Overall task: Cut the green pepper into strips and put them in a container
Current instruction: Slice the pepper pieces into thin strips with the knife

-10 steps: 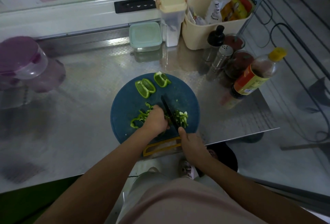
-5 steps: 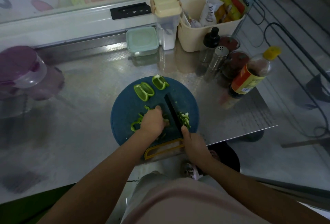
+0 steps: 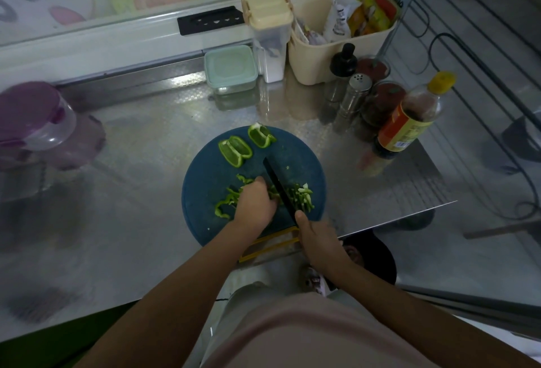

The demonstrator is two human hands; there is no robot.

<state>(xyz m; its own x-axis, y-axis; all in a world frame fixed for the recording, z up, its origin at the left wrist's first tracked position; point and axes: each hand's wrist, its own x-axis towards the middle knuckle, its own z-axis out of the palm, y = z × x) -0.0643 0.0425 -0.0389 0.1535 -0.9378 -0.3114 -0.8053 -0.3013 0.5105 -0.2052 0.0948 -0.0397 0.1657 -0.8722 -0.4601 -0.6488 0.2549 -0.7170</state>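
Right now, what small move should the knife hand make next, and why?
Probably raise the knife and step it a little toward the left hand for another slice: cut strips lie right of the blade, and that hand holds down more pepper.

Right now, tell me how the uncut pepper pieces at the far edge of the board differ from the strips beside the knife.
The uncut pepper pieces are broad, cupped chunks; the strips are thin slivers. The uncut pepper pieces lie apart at the cutting board's far side; the strips are heaped just right of the knife blade. Both are green and lie on the board.
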